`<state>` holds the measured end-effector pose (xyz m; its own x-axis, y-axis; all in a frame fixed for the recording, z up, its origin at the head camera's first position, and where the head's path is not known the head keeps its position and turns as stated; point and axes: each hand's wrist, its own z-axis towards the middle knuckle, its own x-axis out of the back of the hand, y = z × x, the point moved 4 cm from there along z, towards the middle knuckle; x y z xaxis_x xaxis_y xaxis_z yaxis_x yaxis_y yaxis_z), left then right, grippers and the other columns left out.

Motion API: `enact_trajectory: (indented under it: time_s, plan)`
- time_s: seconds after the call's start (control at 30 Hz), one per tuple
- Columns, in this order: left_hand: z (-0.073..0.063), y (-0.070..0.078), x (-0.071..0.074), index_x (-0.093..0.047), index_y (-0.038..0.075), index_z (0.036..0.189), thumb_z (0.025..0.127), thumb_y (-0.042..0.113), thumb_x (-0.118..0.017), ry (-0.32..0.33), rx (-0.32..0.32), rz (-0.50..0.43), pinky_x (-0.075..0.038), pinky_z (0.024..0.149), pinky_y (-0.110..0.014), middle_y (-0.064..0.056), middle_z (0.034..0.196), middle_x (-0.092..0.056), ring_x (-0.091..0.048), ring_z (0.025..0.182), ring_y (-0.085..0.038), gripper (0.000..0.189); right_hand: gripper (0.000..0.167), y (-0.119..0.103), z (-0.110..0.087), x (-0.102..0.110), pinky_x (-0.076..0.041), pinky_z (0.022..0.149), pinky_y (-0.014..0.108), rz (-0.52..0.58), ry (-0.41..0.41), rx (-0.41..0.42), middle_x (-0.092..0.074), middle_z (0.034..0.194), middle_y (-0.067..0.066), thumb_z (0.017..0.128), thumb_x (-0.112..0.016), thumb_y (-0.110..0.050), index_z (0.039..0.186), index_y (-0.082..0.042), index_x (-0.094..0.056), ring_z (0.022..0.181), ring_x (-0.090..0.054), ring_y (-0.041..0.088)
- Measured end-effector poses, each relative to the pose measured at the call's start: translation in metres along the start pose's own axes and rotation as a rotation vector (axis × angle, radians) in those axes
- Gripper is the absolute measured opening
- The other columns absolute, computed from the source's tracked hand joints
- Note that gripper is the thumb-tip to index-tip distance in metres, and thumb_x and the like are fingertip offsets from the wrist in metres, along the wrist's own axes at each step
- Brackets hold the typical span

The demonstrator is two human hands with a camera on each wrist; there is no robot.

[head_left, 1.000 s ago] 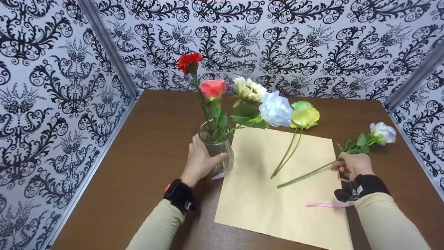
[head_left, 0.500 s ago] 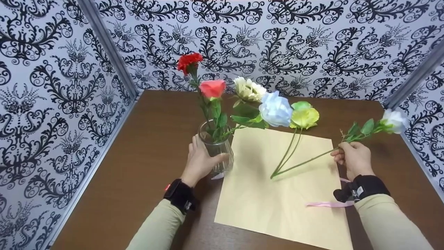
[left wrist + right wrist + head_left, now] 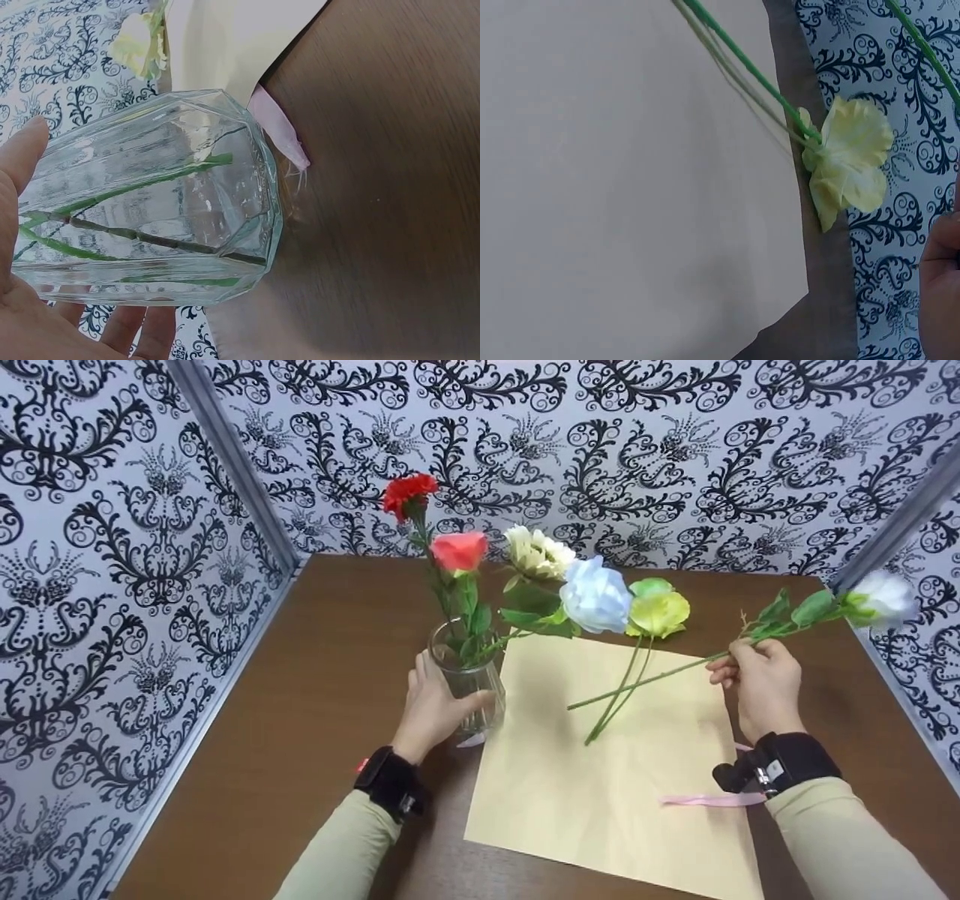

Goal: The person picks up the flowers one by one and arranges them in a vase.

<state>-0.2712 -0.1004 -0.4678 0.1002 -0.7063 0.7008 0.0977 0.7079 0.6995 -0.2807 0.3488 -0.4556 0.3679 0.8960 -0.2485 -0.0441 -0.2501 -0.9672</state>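
Note:
My left hand grips a clear faceted glass vase standing on the table, thumb and fingers around its sides. In the vase stand a red carnation, a coral rose, a cream flower and a pale blue flower. Their cut stems cross inside the glass in the left wrist view. My right hand pinches the leafy stem of a white rose, its bloom pointing right and its bare stem end left. Yellow flowers lie on the paper, their stems crossed by the white rose's stem in the head view.
A sheet of cream paper covers the table's right middle. A pink ribbon lies on it near my right wrist, and another ribbon end lies by the vase base. Patterned walls rise behind and at both sides of the brown table.
My right hand has lifted the white rose up from the table; its bloom moved up and right, and its stem end rose across the yellow flowers' stems. The left hand and vase stayed put.

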Motion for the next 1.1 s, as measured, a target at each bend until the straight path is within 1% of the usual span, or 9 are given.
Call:
enact_trajectory:
  time_s: [0.17, 0.27, 0.33, 0.4, 0.53, 0.63, 0.77, 0.97, 1.1]
  plan:
    - [0.001, 0.001, -0.001, -0.024, -0.002, 0.152, 0.074, 0.053, -0.086, -0.003, 0.001, -0.004, -0.039, 0.107, -0.051, -0.018, 0.145, -0.036, -0.04, 0.126, -0.04, 0.114, 0.017, -0.006, -0.003, -0.014, -0.053, 0.053, 0.025, 0.081, -0.03, 0.058, -0.07, 0.07, 0.014, 0.102, -0.057, -0.005, 0.114, 0.001, -0.046, 0.052, -0.064, 0.02]
    - [0.0, 0.002, -0.001, -0.02, -0.005, 0.154, 0.074, 0.053, -0.086, -0.016, 0.006, -0.006, -0.037, 0.11, -0.052, -0.021, 0.15, -0.032, -0.037, 0.131, -0.042, 0.118, 0.018, -0.011, -0.006, -0.022, -0.053, 0.052, 0.027, 0.121, -0.048, 0.086, -0.07, 0.07, 0.014, 0.101, -0.057, -0.003, 0.113, 0.002, -0.046, 0.052, -0.065, 0.021]
    - [0.0, 0.003, -0.001, -0.019, -0.005, 0.155, 0.073, 0.053, -0.086, -0.015, 0.008, -0.008, -0.037, 0.111, -0.052, -0.021, 0.15, -0.033, -0.037, 0.132, -0.042, 0.12, 0.018, -0.016, -0.008, -0.027, -0.053, 0.053, 0.027, 0.139, -0.059, 0.105, -0.069, 0.07, 0.014, 0.101, -0.057, -0.003, 0.113, 0.003, -0.045, 0.054, -0.066, 0.022]
    - [0.001, 0.003, -0.001, -0.02, -0.005, 0.155, 0.073, 0.053, -0.086, -0.01, 0.006, -0.008, -0.037, 0.111, -0.052, -0.021, 0.15, -0.033, -0.037, 0.132, -0.042, 0.121, 0.018, -0.02, -0.011, -0.031, -0.054, 0.053, 0.027, 0.155, -0.067, 0.125, -0.069, 0.071, 0.014, 0.101, -0.058, -0.003, 0.113, 0.003, -0.045, 0.056, -0.067, 0.022]
    - [0.001, 0.002, -0.001, -0.024, -0.002, 0.153, 0.073, 0.053, -0.086, -0.002, -0.001, -0.007, -0.038, 0.109, -0.051, -0.018, 0.145, -0.036, -0.039, 0.128, -0.04, 0.115, 0.021, -0.028, -0.015, -0.039, -0.055, 0.054, 0.027, 0.174, -0.072, 0.159, -0.069, 0.073, 0.014, 0.1, -0.059, -0.002, 0.114, 0.004, -0.045, 0.059, -0.067, 0.022]
    - [0.001, 0.002, -0.001, -0.026, -0.001, 0.151, 0.073, 0.053, -0.086, -0.004, 0.0, -0.005, -0.038, 0.108, -0.05, -0.017, 0.143, -0.036, -0.039, 0.126, -0.039, 0.112, 0.02, -0.033, -0.019, -0.045, -0.054, 0.054, 0.028, 0.183, -0.064, 0.177, -0.069, 0.073, 0.014, 0.099, -0.061, -0.002, 0.112, 0.003, -0.047, 0.058, -0.067, 0.023]
    - [0.001, 0.003, -0.001, -0.027, -0.001, 0.15, 0.073, 0.052, -0.086, -0.003, -0.004, -0.003, -0.038, 0.108, -0.051, -0.017, 0.143, -0.036, -0.039, 0.126, -0.04, 0.111, 0.017, -0.038, -0.026, -0.053, -0.054, 0.053, 0.028, 0.195, -0.059, 0.214, -0.068, 0.071, 0.015, 0.099, -0.061, -0.001, 0.11, 0.002, -0.048, 0.056, -0.067, 0.024]
    - [0.0, 0.003, -0.001, -0.027, -0.001, 0.15, 0.073, 0.052, -0.087, 0.02, -0.016, -0.005, -0.04, 0.105, -0.051, -0.017, 0.14, -0.038, -0.041, 0.123, -0.039, 0.111, 0.016, -0.045, -0.039, -0.069, -0.053, 0.052, 0.029, 0.237, -0.083, 0.264, -0.066, 0.07, 0.015, 0.099, -0.062, -0.001, 0.108, 0.003, -0.049, 0.056, -0.066, 0.024]
    - [0.0, 0.001, -0.001, -0.027, -0.001, 0.15, 0.073, 0.051, -0.087, 0.023, -0.019, -0.004, -0.04, 0.105, -0.051, -0.017, 0.14, -0.038, -0.041, 0.122, -0.04, 0.111, 0.011, -0.051, -0.047, -0.081, -0.052, 0.05, 0.029, 0.261, -0.106, 0.303, -0.065, 0.068, 0.015, 0.099, -0.059, 0.001, 0.105, 0.003, -0.05, 0.055, -0.066, 0.023]
